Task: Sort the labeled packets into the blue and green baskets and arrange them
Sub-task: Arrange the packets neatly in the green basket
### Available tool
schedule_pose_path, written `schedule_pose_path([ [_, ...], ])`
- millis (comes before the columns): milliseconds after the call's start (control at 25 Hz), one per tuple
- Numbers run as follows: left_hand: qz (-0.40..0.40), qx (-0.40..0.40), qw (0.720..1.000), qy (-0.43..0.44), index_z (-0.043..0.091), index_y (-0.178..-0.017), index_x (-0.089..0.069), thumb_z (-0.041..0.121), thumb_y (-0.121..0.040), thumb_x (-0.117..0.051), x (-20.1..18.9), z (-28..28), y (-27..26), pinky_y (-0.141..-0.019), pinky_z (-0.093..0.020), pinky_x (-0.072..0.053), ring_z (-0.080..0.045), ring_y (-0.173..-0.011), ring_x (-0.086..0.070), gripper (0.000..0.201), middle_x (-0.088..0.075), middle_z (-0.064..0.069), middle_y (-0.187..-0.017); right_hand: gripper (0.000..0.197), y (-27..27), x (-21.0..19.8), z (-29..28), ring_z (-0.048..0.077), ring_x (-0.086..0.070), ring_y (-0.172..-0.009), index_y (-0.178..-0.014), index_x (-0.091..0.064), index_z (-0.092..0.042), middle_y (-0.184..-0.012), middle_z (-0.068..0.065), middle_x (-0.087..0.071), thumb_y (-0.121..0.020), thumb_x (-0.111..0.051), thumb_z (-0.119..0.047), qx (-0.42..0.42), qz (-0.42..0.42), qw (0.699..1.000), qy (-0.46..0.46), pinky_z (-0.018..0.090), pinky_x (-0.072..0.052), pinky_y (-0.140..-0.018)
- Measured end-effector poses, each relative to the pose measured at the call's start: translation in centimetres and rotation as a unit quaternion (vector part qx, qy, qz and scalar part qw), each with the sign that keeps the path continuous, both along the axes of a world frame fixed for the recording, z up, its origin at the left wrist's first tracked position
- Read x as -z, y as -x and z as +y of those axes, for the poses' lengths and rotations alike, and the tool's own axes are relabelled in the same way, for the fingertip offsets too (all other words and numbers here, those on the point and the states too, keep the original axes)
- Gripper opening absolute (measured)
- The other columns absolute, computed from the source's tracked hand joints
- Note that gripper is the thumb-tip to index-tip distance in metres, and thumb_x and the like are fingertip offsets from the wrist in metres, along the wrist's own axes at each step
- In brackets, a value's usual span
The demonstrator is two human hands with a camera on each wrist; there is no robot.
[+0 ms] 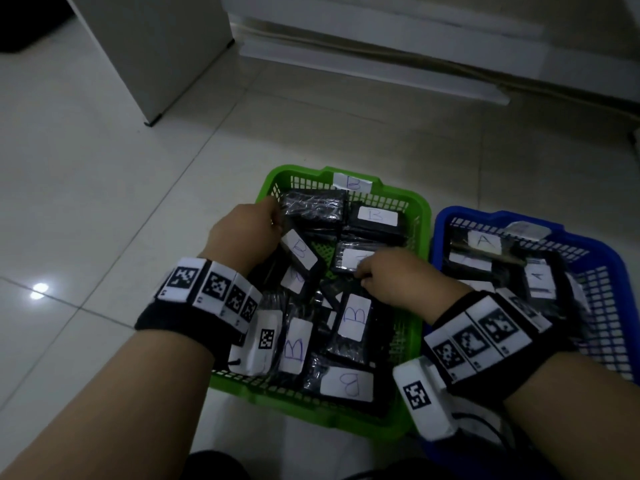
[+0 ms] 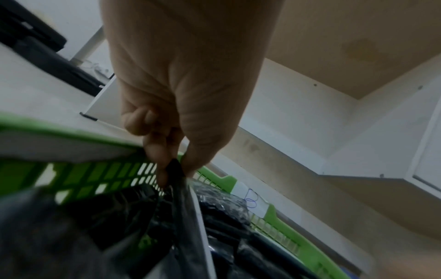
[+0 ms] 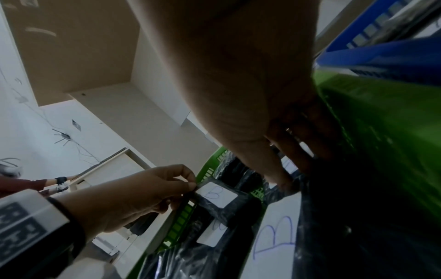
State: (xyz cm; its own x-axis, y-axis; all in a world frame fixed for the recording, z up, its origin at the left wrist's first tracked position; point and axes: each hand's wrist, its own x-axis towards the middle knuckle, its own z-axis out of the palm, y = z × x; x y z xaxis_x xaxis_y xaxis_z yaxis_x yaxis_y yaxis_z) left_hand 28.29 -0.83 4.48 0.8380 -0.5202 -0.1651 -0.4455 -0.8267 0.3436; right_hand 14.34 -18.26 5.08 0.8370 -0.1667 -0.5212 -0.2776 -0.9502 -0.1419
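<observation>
Bare tiled floor (image 1: 104, 168) lies open to my left and ahead. The mesh green basket (image 1: 412, 202), crowded with glossy black B packets, touches the blue basket (image 1: 609, 265) holding A packets. My left hand (image 1: 242, 230) pinches one B packet (image 1: 299, 252) by its end; my right hand (image 1: 391, 275) curls onto another packet (image 1: 346, 259), grip unclear.

The left hand (image 2: 181, 90) pinched the top edge of a black packet (image 2: 183, 207) between thumb and fingers (image 2: 155, 151), above the green basket (image 2: 100, 175) holding more dark wrapped packets (image 2: 229, 222).
</observation>
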Motion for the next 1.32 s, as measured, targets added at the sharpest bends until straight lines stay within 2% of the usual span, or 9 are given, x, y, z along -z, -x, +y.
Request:
schedule_pose_path([
  [160,0.012,-0.033,0.997,0.073,0.020,-0.105,-0.049,0.020,-0.091,-0.049,0.0,0.0,0.5,-0.064,-0.034,-0.041,-0.028,-0.075,-0.052,0.013,-0.061,-0.008,-0.085,0.069,1.1,0.4,0.9,0.027,-0.052,-0.114,-0.140,-0.039,-0.026,-0.130,0.009,-0.046,-0.083,-0.055,-0.061,0.020,0.023,0.998,-0.061,0.030,-0.045,-0.084],
  [240,0.018,-0.024,0.996,0.084,0.020,-0.104,-0.051,0.014,-0.091,-0.047,-0.1,0.2,0.5,-0.063,-0.032,-0.041,-0.029,-0.075,-0.055,0.015,-0.063,-0.009,-0.083,0.082,1.8,0.6,1.8,0.026,-0.053,-0.111,-0.139,-0.034,-0.029,-0.129,0.009,-0.040,-0.072,-0.065,-0.065,0.026,0.037,0.996,-0.075,0.029,-0.046,-0.082],
  [400,0.041,-0.014,0.996,0.077,0.019,-0.102,-0.055,0.011,-0.091,-0.045,-0.5,0.4,0.4,-0.067,-0.032,-0.045,-0.027,-0.077,-0.056,0.017,-0.064,-0.010,-0.089,0.059,1.6,0.0,1.9,0.024,-0.057,-0.092,-0.124,-0.045,-0.033,-0.120,0.006,-0.031,-0.072,-0.075,-0.035,0.062,0.000,0.987,-0.147,0.029,-0.053,-0.081],
  [560,0.048,-0.010,0.996,0.077,0.019,-0.101,-0.056,0.009,-0.090,-0.045,-0.2,0.7,0.1,-0.072,-0.035,-0.046,-0.029,-0.085,-0.059,0.018,-0.066,-0.011,-0.094,0.043,-0.7,-1.3,-0.1,0.018,-0.051,-0.083,-0.116,-0.055,-0.037,-0.113,0.004,-0.032,-0.083,-0.065,-0.013,0.083,-0.125,0.975,-0.161,0.018,-0.046,-0.063],
  [640,0.046,-0.006,0.996,0.075,0.017,-0.100,-0.057,0.007,-0.090,-0.044,-0.1,0.7,0.3,-0.068,-0.032,-0.043,-0.029,-0.085,-0.059,0.019,-0.065,-0.011,-0.095,0.041,-1.3,-1.2,-0.1,0.019,-0.051,-0.086,-0.124,-0.049,-0.037,-0.121,0.007,-0.036,-0.086,-0.065,-0.033,0.056,-0.081,0.988,-0.120,0.024,-0.043,-0.067],
  [800,0.065,-0.017,0.993,0.101,0.019,-0.097,-0.057,0.007,-0.089,-0.045,0.0,1.1,0.3,-0.068,-0.030,-0.042,-0.026,-0.085,-0.060,0.019,-0.065,-0.007,-0.095,0.086,-0.1,0.8,2.0,0.026,-0.051,-0.109,-0.136,-0.033,-0.026,-0.130,0.010,-0.038,-0.068,-0.069,-0.064,0.011,0.038,0.996,-0.077,0.029,-0.046,-0.079],
  [1000,0.071,-0.017,0.991,0.112,0.018,-0.098,-0.057,0.007,-0.090,-0.045,0.1,1.3,0.4,-0.070,-0.031,-0.045,-0.025,-0.086,-0.061,0.018,-0.065,-0.006,-0.097,0.080,-0.3,0.5,2.0,0.025,-0.049,-0.107,-0.131,-0.035,-0.023,-0.125,0.007,-0.043,-0.065,-0.080,-0.025,0.031,-0.028,0.994,-0.105,0.029,-0.045,-0.079],
  [1120,0.071,-0.024,0.990,0.118,0.017,-0.098,-0.058,0.007,-0.090,-0.045,0.2,1.2,0.4,-0.068,-0.029,-0.041,-0.025,-0.084,-0.059,0.018,-0.063,-0.005,-0.092,0.058,-1.6,0.2,-0.1,0.027,-0.046,-0.111,-0.122,-0.040,-0.015,-0.122,0.008,-0.045,-0.073,-0.069,-0.002,0.048,-0.095,0.993,-0.058,0.029,-0.037,-0.076],
  [1320,0.096,-0.049,0.983,0.149,0.018,-0.097,-0.059,0.008,-0.091,-0.047,0.2,1.4,0.5,-0.070,-0.030,-0.045,-0.023,-0.081,-0.059,0.017,-0.064,-0.005,-0.089,0.041,-1.3,2.1,-1.0,0.023,-0.047,-0.099,-0.112,-0.045,-0.011,-0.117,0.010,-0.047,-0.077,-0.058,0.008,-0.011,-0.073,0.997,-0.036,0.026,-0.034,-0.072],
])
